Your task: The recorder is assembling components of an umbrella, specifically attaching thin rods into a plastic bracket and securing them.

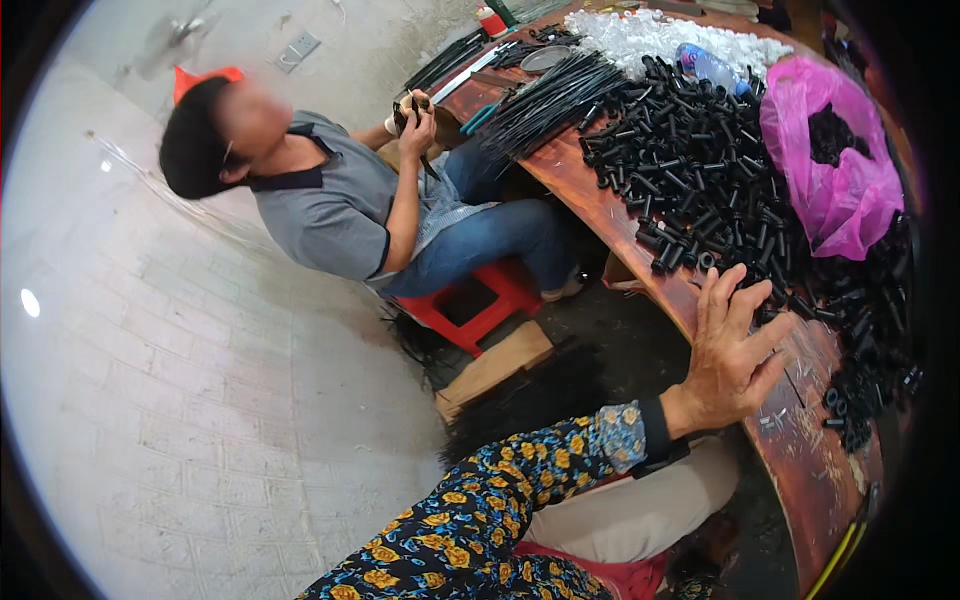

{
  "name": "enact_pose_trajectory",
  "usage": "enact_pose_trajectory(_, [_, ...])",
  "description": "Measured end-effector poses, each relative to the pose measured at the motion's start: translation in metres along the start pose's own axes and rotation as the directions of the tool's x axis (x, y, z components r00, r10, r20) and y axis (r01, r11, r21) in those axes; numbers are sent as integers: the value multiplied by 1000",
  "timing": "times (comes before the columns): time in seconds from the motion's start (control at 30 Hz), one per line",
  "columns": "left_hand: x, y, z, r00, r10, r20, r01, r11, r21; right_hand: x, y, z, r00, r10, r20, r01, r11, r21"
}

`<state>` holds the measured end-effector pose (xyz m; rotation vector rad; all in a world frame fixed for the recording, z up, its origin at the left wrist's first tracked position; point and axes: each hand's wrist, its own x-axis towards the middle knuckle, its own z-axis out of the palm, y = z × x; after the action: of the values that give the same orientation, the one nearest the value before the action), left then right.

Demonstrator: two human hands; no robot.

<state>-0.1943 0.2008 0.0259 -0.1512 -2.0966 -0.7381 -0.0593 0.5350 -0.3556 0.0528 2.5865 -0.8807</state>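
Black plastic fittings (690, 165) lie heaped just beyond the left hand (728, 350) and off to its right; they look light, stiff and perhaps slippery, best pinched around the shank. That hand spreads its fingers wide, seemingly holding nothing, though I can't tell whether it touches the nearest pieces; the right hand is out of sight.

Small black tubular parts (690, 165), many collared; heaped loose at mixed angles on reddish-brown table (603, 205).
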Motion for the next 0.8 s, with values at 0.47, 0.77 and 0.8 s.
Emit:
enact_pose_trajectory(0.47, [-111,93,-105,891,104,442,310,573,-759,-251,-259,-265,967,-109,-229,157,967,200])
enact_pose_trajectory(0.77, [-150,127,-137,723,422,547,381,417,-825,-310,-376,-300,954,-301,5,299,950,86])
enact_pose_trajectory(0.8, [-149,124,-143,730,389,563,418,397,-817,-307,-380,-298,948,-317,25,312,944,108])
